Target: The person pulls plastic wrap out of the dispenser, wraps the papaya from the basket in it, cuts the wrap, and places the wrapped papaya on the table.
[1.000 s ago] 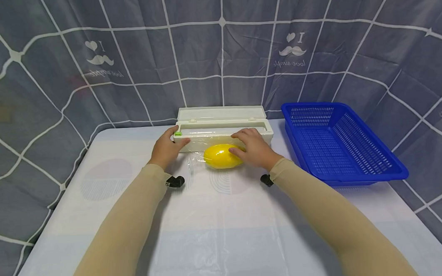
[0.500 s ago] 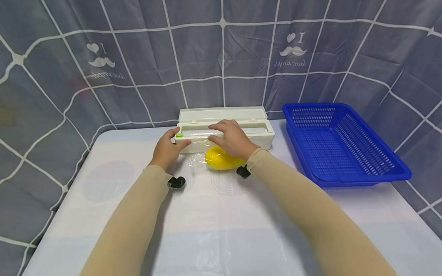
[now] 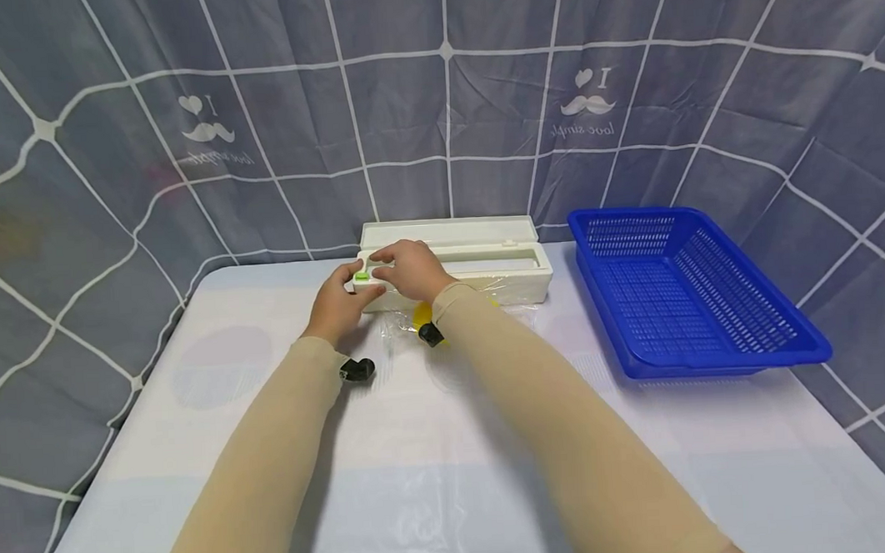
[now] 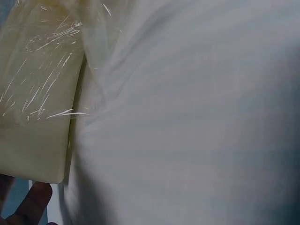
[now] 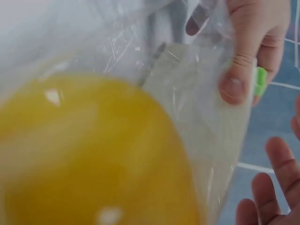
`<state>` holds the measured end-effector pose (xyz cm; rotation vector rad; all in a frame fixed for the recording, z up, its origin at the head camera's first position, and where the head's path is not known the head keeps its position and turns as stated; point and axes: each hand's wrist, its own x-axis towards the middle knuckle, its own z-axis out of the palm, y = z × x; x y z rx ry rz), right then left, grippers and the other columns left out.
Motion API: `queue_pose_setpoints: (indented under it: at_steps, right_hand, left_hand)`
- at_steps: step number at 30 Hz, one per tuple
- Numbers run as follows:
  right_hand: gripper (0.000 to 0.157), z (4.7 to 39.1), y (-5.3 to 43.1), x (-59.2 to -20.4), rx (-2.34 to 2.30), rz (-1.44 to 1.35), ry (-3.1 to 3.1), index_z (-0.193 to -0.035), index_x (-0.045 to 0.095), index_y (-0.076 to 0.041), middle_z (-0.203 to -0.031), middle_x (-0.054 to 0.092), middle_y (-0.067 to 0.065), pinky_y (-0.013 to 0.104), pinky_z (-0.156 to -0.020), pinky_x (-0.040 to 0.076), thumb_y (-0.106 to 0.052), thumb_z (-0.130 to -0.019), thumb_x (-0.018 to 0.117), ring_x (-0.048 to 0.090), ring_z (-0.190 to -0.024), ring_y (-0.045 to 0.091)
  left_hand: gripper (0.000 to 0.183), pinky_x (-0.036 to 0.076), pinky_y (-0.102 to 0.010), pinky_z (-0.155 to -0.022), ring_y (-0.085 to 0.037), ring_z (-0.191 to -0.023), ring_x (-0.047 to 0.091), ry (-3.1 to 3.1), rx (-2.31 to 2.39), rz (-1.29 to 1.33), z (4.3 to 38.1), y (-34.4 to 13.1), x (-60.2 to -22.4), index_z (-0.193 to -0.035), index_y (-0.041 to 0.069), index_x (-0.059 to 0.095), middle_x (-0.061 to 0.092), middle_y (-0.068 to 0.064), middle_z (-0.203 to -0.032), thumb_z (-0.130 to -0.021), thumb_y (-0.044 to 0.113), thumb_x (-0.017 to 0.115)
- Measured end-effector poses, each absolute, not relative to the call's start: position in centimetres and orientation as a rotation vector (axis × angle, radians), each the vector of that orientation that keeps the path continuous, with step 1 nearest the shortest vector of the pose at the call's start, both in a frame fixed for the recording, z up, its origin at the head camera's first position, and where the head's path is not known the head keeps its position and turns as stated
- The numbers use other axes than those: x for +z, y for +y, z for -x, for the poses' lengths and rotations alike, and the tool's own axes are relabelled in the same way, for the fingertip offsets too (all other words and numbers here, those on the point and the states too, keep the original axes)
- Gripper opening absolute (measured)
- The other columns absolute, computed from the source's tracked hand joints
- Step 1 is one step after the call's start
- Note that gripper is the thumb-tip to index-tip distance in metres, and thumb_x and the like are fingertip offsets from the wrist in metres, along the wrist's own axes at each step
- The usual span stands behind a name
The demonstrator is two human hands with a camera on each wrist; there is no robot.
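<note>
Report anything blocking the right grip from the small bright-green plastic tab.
Nothing visible blocks the right grip from the small bright-green plastic tab; the left grip holds the long white plastic box beside it.

The table [image 3: 395, 521] has a white cover [image 3: 270, 419] printed with pale rounded shapes, turning pale blue toward the near side. A white cling film dispenser [image 3: 488, 292] lies near the far edge, its lid [image 3: 448, 231] tipped back open. Just in front, clear film [image 3: 396, 324] meets a yellow rounded object [image 3: 422, 314], mostly hidden. A blue plastic basket [image 3: 614, 318] sits to the right.
</note>
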<state>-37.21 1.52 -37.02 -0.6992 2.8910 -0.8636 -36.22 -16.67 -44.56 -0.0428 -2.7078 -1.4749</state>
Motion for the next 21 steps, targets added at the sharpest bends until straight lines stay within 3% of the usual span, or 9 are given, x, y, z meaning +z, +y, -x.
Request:
queue_pose_setpoints:
  at_steps: [4,10,16,21]
  right_hand:
    - [0.037,37.7,0.3,-37.5,-0.828,0.703,2.890,-0.141,0.069,-0.020,-0.134,0.074,0.005,0.032,-0.109,0.050,-0.028,-0.106,0.064,0.066,-0.127,0.021]
    - [0.036,37.8,-0.6,-38.1,-0.809,0.706,2.905,-0.139,0.071,-0.021,-0.123,0.077,0.004,0.033,-0.104,0.052,-0.026,-0.104,0.066,0.068,-0.114,0.021]
    - [0.034,38.0,-1.0,-39.1,-0.792,0.647,2.945,-0.137,0.072,-0.024,-0.127,0.077,-0.003,0.032,-0.101,0.053,-0.029,-0.103,0.067,0.070,-0.114,0.019]
    - [0.030,38.4,-1.4,-39.8,-0.784,0.611,3.005,-0.132,0.075,-0.028,-0.130,0.076,-0.006,0.038,-0.104,0.053,-0.032,-0.102,0.069,0.069,-0.123,0.023]
  left_hand:
    - [0.080,0.046,-0.051,-0.117,-0.035,-0.131,0.064,-2.714,-1.462,0.040,36.2,-16.7,-44.6,-0.159,0.019,0.046,0.041,-0.012,-0.168,-0.093,0.051,0.078]
    - [0.073,0.044,-0.052,-0.118,-0.037,-0.135,0.061,-2.718,-1.446,0.038,36.2,-16.7,-44.8,-0.155,0.017,0.050,0.042,-0.018,-0.166,-0.095,0.050,0.075]
    - [0.068,0.044,-0.051,-0.118,-0.037,-0.135,0.061,-2.705,-1.464,0.030,36.2,-16.7,-45.0,-0.153,0.019,0.052,0.043,-0.018,-0.165,-0.096,0.046,0.075]
    - [0.062,0.045,-0.050,-0.118,-0.036,-0.136,0.060,-2.684,-1.467,0.046,36.2,-16.7,-45.0,-0.151,0.019,0.055,0.043,-0.013,-0.166,-0.097,0.041,0.075]
